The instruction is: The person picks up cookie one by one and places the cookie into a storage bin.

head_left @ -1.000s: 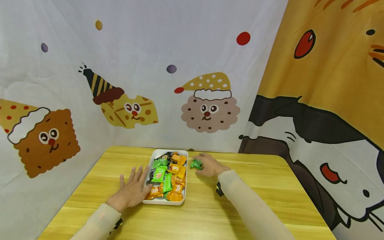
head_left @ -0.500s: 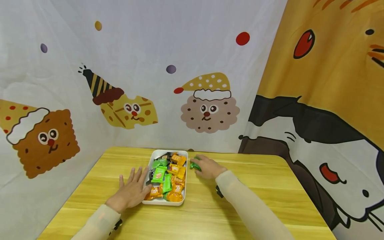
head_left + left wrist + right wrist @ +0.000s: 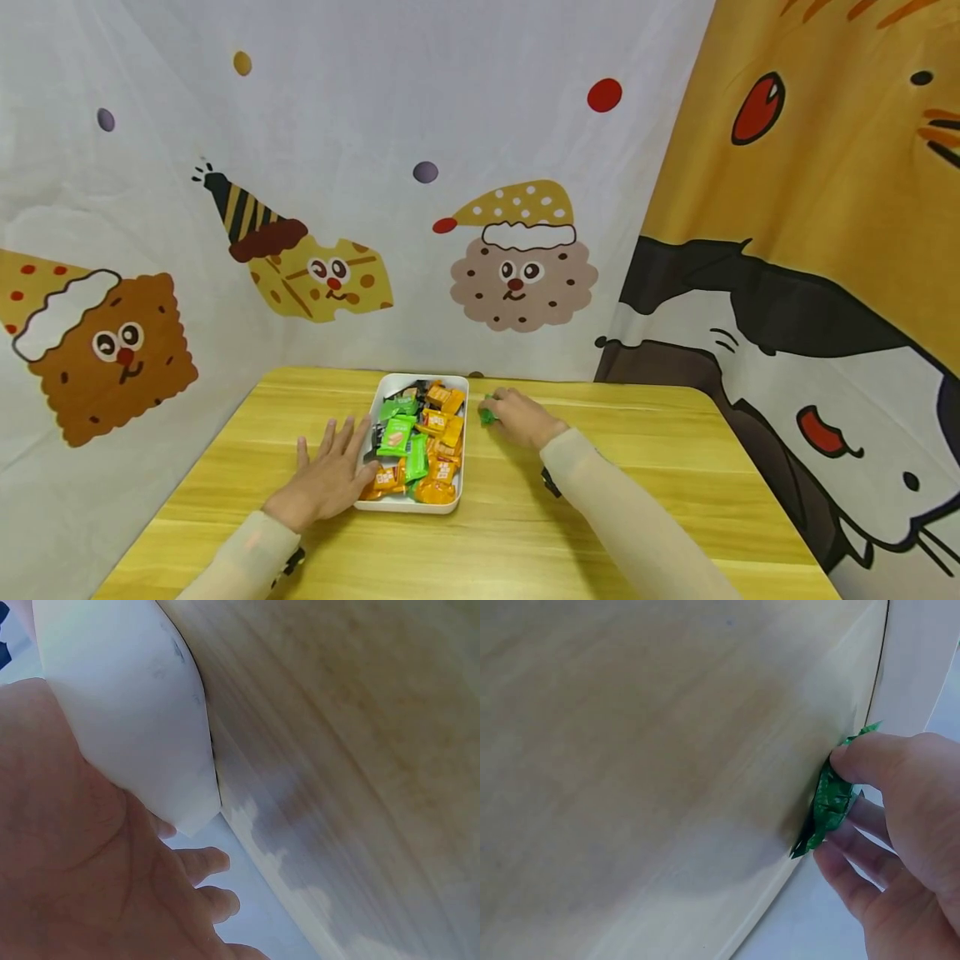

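Between the thumb and fingers of my right hand [image 3: 520, 415] is a green wrapped candy [image 3: 831, 799], pinched close to the tabletop. In the head view that hand is just right of a white tray [image 3: 408, 506], and its fingers cover most of the candy. My left hand [image 3: 322, 483] lies along the tray's left side with its fingers spread straight and its thumb at the rim. Inside the tray are green-wrapped candies [image 3: 397, 435], orange-wrapped candies [image 3: 441, 472] and some dark wrappers. The left wrist view shows the palm beside the tray's outer wall [image 3: 142, 712].
The wooden table [image 3: 600, 508] has light yellow grain. Behind it hangs a white cloth [image 3: 360, 117] printed with cartoon snacks. An orange cloth [image 3: 697, 200] with cartoon animals hangs at the right.
My right hand has shifted slightly left, and its fingers have closed in on the green candy, covering more of it. The left hand and the tray stay in place.
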A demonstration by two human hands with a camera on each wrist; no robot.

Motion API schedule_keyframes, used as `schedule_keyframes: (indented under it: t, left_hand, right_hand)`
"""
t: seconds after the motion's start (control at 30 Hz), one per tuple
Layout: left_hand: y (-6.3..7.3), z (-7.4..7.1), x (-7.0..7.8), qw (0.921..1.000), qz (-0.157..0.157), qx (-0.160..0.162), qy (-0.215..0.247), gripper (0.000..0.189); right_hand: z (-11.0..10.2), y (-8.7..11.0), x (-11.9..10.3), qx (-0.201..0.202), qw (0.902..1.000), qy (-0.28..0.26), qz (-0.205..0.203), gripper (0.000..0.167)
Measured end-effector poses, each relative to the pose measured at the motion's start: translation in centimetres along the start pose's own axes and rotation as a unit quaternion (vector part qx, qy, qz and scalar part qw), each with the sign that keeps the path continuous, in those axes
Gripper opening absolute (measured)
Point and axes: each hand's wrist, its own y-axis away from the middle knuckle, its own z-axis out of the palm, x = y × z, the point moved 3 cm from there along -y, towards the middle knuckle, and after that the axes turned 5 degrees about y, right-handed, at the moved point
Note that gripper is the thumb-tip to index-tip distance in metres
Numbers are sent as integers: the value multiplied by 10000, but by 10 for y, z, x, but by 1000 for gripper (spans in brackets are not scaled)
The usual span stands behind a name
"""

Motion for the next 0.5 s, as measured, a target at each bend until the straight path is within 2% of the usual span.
schedule_keyframes:
  t: [0.5]
  left_hand:
    - [1, -1, 0, 10000, 27, 37, 51, 86]
  right_hand:
    - [-1, 3, 0, 274, 9996, 71, -49, 32]
